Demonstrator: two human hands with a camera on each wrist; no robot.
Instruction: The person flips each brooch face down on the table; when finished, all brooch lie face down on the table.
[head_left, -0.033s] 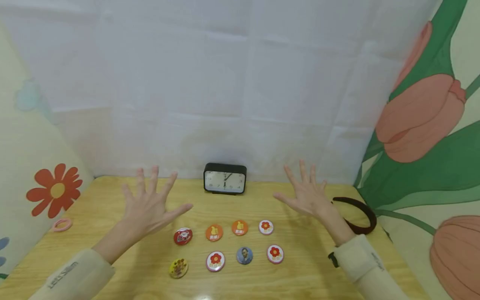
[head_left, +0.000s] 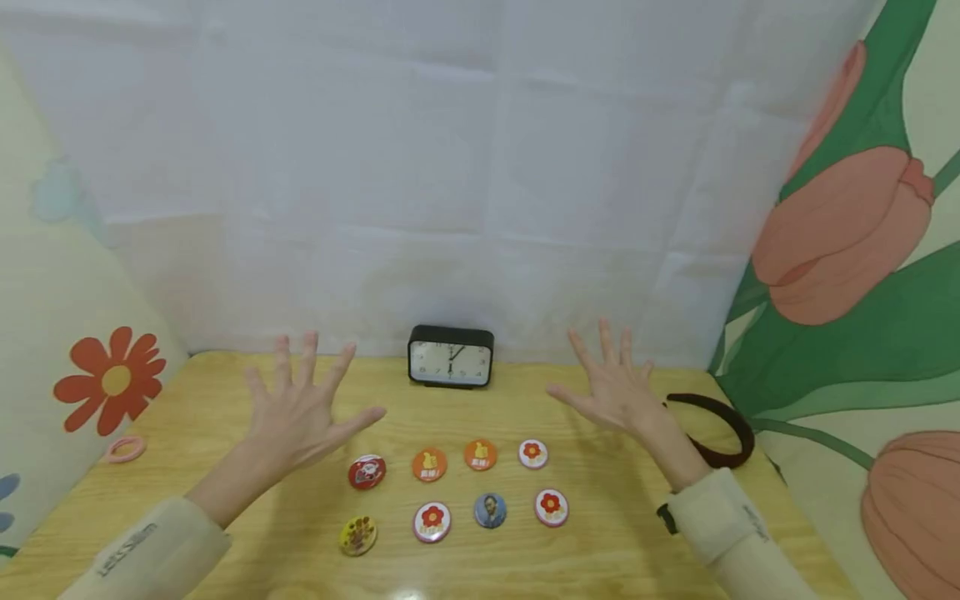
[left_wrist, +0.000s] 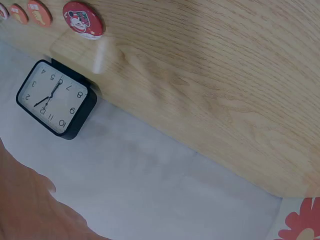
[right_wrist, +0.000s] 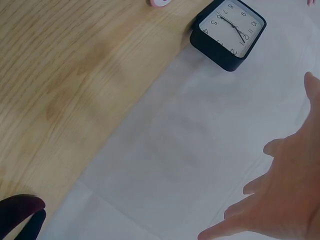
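Observation:
Both hands hover over the table with fingers spread wide, holding nothing. In the head view the left hand (head_left: 296, 417) is at the left, its thumb pointing toward a red round badge (head_left: 367, 472). My right hand (head_left: 611, 387) is to the right of a black desk clock (head_left: 451, 357), above and beyond a white badge with a red flower (head_left: 533, 454). Between the arms lie two rows of badges, among them an orange badge (head_left: 429, 464), a yellow badge (head_left: 358, 535) and a blue portrait badge (head_left: 490, 510). The left wrist view shows only part of the left hand (left_wrist: 35, 205).
A dark headband (head_left: 723, 429) lies at the table's right, close to the right forearm. Near the left edge rests a pink ring-shaped band (head_left: 125, 449). A white cloth (head_left: 465, 167) hangs behind the wooden table (head_left: 450, 575), with flower-patterned walls on both sides.

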